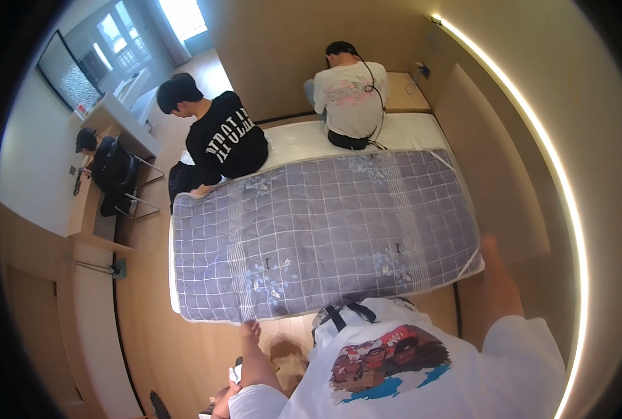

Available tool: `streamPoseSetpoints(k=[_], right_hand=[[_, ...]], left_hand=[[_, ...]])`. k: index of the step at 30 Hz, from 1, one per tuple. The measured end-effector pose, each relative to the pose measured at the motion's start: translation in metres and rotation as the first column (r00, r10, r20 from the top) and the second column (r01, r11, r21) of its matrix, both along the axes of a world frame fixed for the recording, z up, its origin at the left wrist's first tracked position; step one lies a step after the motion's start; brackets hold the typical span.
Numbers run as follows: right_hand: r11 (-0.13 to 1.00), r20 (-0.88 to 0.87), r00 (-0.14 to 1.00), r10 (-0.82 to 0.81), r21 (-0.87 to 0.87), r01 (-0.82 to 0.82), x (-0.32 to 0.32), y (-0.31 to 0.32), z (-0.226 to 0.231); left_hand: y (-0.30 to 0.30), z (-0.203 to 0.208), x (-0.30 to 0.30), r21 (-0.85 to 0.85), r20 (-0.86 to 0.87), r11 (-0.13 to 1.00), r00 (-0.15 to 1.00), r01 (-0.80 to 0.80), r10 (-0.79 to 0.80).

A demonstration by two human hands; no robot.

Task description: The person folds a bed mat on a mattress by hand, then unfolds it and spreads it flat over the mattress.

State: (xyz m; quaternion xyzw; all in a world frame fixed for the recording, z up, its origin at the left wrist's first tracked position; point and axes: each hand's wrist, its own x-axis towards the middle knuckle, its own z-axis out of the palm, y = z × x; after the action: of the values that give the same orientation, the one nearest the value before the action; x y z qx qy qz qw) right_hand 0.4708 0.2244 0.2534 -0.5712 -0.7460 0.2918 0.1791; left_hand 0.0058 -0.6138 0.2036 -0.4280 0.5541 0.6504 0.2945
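Note:
A grey quilted mattress pad [311, 230] with white grid lines and blue flowers covers most of the bed in front of me. My left hand [251, 328] is at its near edge, left of my body, with the fingers closed on that edge. At the near right corner is my right hand [490, 250], small and indistinct, beside the pad. Whether its fingers grip anything is not clear. A pale elastic strap [473, 264] crosses that corner, and another strap [442, 159] shows at the far right corner.
On the bed's far side sit a person in black [228, 140], one hand at the pad's left corner, and a person in white [351, 94]. Another person [108, 164] sits at a desk on the left. A lit strip [534, 119] runs along the right wall. The white mattress [293, 140] shows behind the pad.

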Motion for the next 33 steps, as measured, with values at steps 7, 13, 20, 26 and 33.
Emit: streamPoseSetpoints(k=[7, 13, 20, 26, 33], right_hand=[[0.949, 0.194, 0.981, -0.011, -0.306, 0.071, -0.058, -0.084, -0.005], [0.604, 0.152, 0.916, -0.370, -0.710, 0.362, 0.013, -0.193, 0.021], [0.579, 0.327, 0.823, -0.464, -0.591, 0.561, 0.124, -0.227, -0.002], [0.371, 0.244, 0.870, -0.429, -0.830, 0.416, 0.224, -0.208, -0.061], [0.558, 0.062, 0.957, -0.284, -0.800, 0.218, 0.122, -0.118, -0.107]], left_hand=[[0.009, 0.028, -0.036, -0.071, -0.133, 0.987, 0.979, 0.146, -0.155], [0.060, 0.009, -0.017, -0.103, 0.045, 0.940, 0.946, 0.325, -0.322], [0.148, 0.005, 0.054, -0.101, 0.136, 0.557, 0.566, 0.824, -0.813], [0.302, 0.001, 0.145, -0.047, 0.055, 0.485, 0.487, 0.873, -0.872], [0.369, 0.034, 0.277, -0.817, -0.028, 0.018, -0.008, 0.577, -1.000]])
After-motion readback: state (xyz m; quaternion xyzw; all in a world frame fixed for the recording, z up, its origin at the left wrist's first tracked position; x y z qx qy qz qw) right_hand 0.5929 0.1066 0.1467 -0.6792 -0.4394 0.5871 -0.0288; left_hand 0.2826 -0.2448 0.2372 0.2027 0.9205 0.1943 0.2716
